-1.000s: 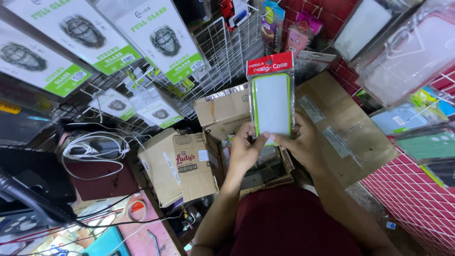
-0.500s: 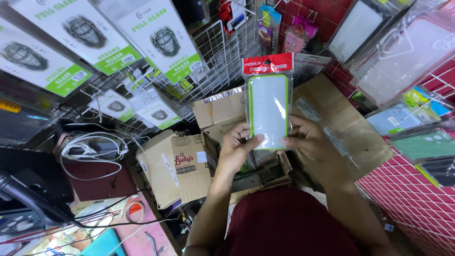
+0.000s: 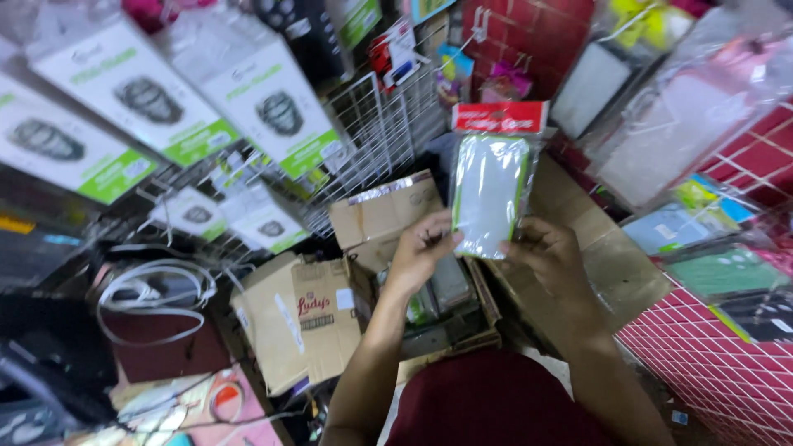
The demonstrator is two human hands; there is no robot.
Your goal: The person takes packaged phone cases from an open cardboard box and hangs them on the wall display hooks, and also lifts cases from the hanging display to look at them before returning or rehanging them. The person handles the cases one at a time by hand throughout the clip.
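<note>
- both hands up over the open cardboard box: left hand and right hand each pinch a lower edge of one clear packet with a red header card
- best to grip the edges only, keeping it flat
- count: one packet held, two boxes below

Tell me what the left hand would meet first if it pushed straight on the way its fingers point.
The left hand points up and right, with its fingertips already on the packaged phone case that both hands hold. Past that lies the red brick wall, though depth is unclear.
</note>
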